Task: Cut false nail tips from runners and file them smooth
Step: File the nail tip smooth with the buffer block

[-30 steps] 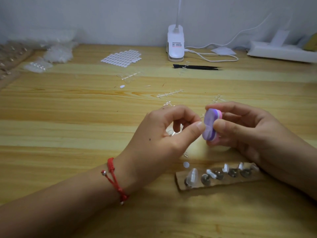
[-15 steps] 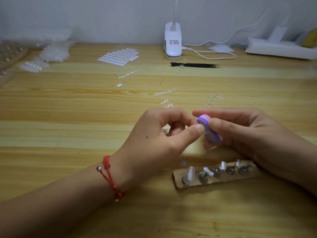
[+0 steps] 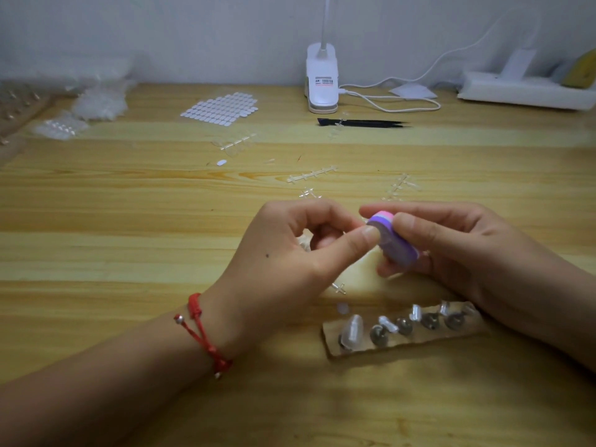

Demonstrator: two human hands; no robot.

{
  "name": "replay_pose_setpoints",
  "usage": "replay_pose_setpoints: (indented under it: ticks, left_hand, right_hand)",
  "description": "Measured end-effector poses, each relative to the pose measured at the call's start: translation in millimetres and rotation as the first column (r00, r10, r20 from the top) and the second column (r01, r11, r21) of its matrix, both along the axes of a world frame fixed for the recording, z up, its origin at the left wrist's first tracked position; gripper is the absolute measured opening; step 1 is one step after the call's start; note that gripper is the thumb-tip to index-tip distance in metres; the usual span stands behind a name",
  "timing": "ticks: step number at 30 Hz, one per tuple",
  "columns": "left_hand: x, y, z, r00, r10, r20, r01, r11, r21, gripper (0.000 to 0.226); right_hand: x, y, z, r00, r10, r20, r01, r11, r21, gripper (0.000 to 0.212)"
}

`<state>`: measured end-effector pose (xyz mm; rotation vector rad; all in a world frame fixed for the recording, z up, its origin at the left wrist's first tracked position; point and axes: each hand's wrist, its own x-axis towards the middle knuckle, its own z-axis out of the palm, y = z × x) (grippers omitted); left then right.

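Purple file point(image 3: 392, 241) pinched by right hand point(image 3: 458, 250) (left hand point(image 3: 290, 253) touching).

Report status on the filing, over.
Right hand grips buffer block. Left hand thumb and forefinger meet at its face; anything pinched hidden. Cardboard strip of tips lies nearside, not obstructing.

A white clip-on desk lamp point(image 3: 322, 88) stands at the back of the pale wooden surface point(image 3: 129, 221). Its white cable point(image 3: 419, 109) loops right toward a white power strip point(image 3: 522, 91). Slim black tweezers point(image 3: 371, 123) lie just in front of the lamp.
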<state>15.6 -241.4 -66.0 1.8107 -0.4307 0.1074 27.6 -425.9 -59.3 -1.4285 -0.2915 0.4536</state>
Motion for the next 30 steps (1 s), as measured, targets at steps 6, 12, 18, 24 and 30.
replay_pose_setpoints:
  ticks: [6,12,18,24,30]
  left_hand:
    - [0.2,2.6,0.0,0.998,0.046,0.046,-0.046,0.999,-0.002,0.012]
    - [-2.3,-0.4,-0.9,1.000,-0.027,0.009,0.027,0.999,0.027,0.010]
    - [0.1,2.6,-0.5,0.999,0.026,0.026,-0.026,1.000,-0.002,0.014]
    - [-0.4,1.3,-1.0,0.997,-0.001,0.075,-0.003,0.998,0.057,0.013]
    - [0.1,0.9,-0.8,0.997,-0.015,0.076,0.010,0.998,0.067,0.012]
  right_hand:
    - [1.0,-0.6,-0.9,1.000,-0.014,-0.004,0.014,1.000,0.009,0.031]
    - [1.5,-3.2,-3.2,1.000,0.020,0.019,-0.019,0.997,-0.078,0.034]
    - [2.2,-3.0,-3.5,1.000,-0.002,0.015,0.003,0.998,-0.055,0.025]
    - [3.0,-2.5,-6.0,0.999,-0.004,0.043,0.006,0.999,-0.047,0.027]
    - [3.5,-4.1,-7.7,0.999,0.021,0.044,-0.017,0.996,-0.093,0.032]
